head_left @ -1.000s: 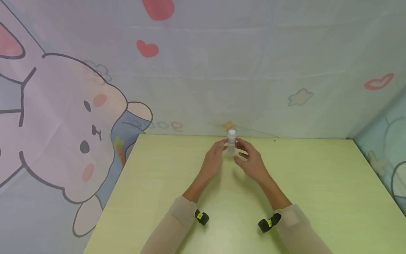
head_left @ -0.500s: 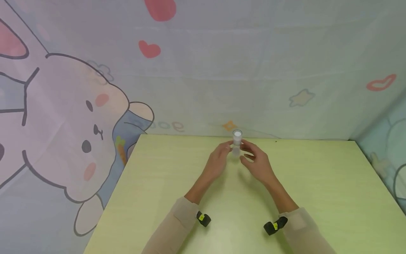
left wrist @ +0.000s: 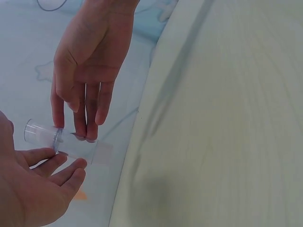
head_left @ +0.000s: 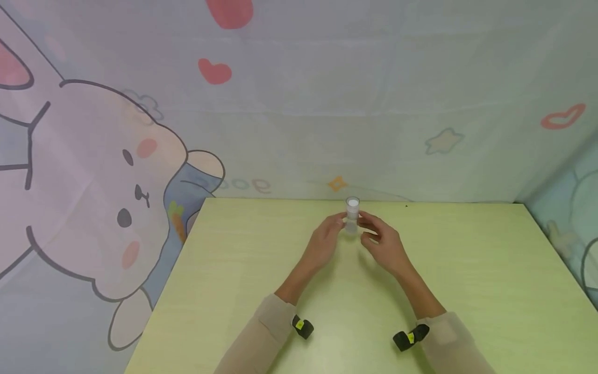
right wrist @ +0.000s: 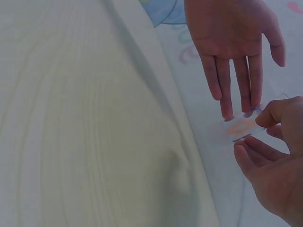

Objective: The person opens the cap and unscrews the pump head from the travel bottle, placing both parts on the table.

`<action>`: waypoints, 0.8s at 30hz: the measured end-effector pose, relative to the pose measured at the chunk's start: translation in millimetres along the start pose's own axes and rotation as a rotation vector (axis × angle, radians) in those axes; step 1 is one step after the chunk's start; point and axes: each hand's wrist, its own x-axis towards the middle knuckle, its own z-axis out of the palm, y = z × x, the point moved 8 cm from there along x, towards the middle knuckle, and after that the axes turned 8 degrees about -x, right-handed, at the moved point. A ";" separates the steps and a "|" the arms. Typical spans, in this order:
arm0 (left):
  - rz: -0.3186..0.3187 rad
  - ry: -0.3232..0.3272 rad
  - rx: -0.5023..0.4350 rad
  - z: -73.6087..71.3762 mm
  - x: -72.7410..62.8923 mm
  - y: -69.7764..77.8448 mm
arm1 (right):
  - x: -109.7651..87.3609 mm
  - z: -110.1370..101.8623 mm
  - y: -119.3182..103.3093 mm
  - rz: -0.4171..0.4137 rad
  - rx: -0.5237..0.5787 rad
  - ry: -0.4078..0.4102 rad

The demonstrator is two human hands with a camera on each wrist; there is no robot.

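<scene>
A small clear cylinder (head_left: 352, 208) stands upright between my two hands near the table's back edge. It has a round rim, a pale disc inside the top and a ring partway along. My left hand (head_left: 323, 241) touches it from the left with its fingertips, and in the right wrist view those fingers run nearly straight, thumb apart. From the other side my right hand (head_left: 385, 244) presses its fingertips to it, its thumb bent near the palm. The left wrist view shows the cylinder (left wrist: 66, 142) lengthwise, fingers of both hands at its sides.
The pale yellow-green table (head_left: 243, 259) ends at a back edge just beyond the cylinder. A cloth backdrop (head_left: 299, 104) with a rabbit, hearts and stars hangs behind it. A black camera sits at my left wrist (head_left: 303, 327) and another at my right wrist (head_left: 410, 337).
Both hands and the cylinder between them have shifted a little to the right and nearer to me. The fingertips stay at the cylinder's sides throughout.
</scene>
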 end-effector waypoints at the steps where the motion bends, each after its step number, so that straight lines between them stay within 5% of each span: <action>1: 0.000 0.000 -0.001 0.4 -0.2 -0.3 | -0.5 0.0 1.3 0.002 -0.003 -0.002; 24: -0.024 -0.014 -0.016 14.9 -3.6 -25.4 | -18.2 3.0 20.6 0.044 0.020 -0.017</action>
